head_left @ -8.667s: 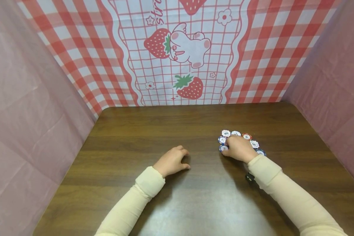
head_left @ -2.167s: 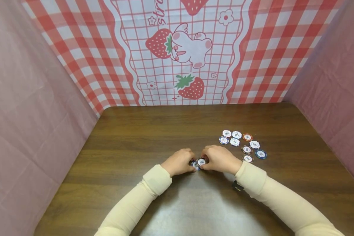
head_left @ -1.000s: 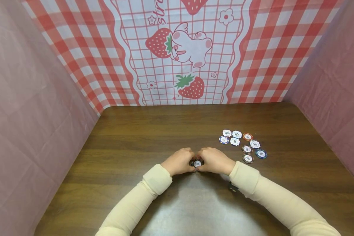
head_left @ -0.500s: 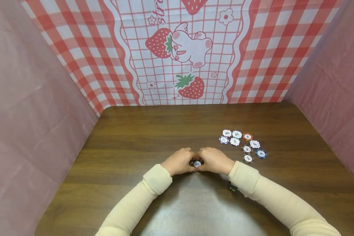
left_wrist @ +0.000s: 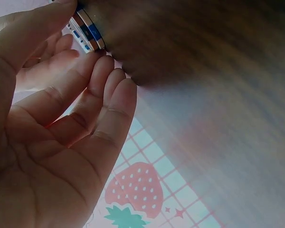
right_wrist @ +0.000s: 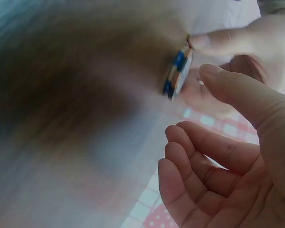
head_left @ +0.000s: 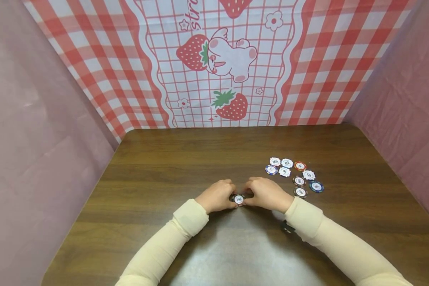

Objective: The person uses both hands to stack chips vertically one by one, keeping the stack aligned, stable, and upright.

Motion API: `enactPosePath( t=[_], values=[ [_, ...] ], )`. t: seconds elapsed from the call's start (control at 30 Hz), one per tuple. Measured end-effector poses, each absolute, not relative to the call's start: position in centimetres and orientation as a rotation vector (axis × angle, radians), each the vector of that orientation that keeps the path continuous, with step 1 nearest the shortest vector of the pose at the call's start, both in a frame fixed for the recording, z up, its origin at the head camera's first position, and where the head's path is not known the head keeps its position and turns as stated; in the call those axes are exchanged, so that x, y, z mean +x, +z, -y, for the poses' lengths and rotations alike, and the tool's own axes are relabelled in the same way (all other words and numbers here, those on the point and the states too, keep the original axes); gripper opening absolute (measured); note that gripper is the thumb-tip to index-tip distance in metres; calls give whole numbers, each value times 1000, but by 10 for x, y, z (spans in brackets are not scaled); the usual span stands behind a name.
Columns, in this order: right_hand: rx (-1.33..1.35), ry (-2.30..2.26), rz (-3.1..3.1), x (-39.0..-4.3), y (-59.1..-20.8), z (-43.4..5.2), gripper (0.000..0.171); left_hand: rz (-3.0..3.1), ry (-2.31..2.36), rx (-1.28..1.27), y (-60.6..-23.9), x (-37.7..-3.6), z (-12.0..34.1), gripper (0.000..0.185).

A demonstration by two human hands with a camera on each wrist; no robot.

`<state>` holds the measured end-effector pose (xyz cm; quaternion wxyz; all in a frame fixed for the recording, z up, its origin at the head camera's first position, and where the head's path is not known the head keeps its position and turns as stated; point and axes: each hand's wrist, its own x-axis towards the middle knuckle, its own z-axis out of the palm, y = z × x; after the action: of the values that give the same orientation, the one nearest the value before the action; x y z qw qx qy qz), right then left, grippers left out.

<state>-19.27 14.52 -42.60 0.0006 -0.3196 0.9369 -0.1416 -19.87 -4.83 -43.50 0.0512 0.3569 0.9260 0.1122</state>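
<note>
In the head view my left hand pinches a small stack of poker chips between thumb and fingers, near the table's middle. On top lies a dark-rimmed chip marked 100. The left wrist view shows the layered edges of the chips, with blue patches on the lower one. My right hand is just right of the stack, thumb and fingers bent loosely. In the right wrist view a gap shows between my right hand and the stacked chips, which stay in the left hand's grip.
Loose chips lie flat to the right on the wooden table: a red chip, a blue chip, a brown 100 chip and several others. A strawberry-print cloth hangs behind, with pink cloth at the sides.
My right hand has brought a 100 chip from the group, laid it over the blue chip at my left hand, then let go and shifted slightly right. The left hand has stayed put lately.
</note>
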Motion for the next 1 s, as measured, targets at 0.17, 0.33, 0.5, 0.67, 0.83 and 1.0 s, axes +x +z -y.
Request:
enactPosePath(
  t=[0.17,0.33,0.5,0.67,0.83,1.0],
  values=[
    [-954,-443,-2993,-191,-422,-161,35,-2829,322,1092,-435,-198,49,25],
    [-891,-463,-3034,-189,-418,-179,36,-2834,320,1111,-436,-199,50,24],
    [-786,-514,-3049,-187,-413,-200,32,-2826,344,1129,-436,-199,51,24],
    [-683,-535,-3083,-186,-414,-223,30,-2824,351,1129,-436,-199,51,26],
    [-601,-488,-3142,-183,-416,-245,30,-2826,357,1120,-437,-198,51,32],
    [-495,-464,-3130,-181,-417,-263,26,-2826,360,1113,-438,-198,49,32]
  ],
)
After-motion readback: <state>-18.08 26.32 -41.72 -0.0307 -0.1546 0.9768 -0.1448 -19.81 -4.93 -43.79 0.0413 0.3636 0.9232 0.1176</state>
